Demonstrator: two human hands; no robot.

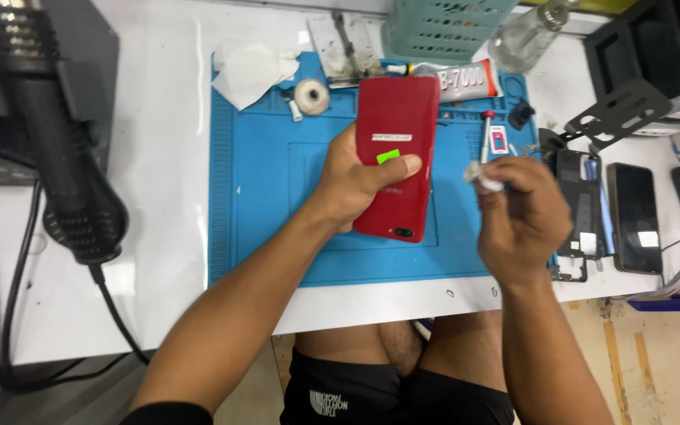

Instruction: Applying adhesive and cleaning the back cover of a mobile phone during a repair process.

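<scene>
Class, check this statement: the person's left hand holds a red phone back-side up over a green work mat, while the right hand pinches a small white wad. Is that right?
Not quite. The head view shows the work mat is blue, not green; only a small sticker on the phone is green. The rest stands: the left hand holds the red phone back-side up, and the right hand pinches a small white wad.
</scene>
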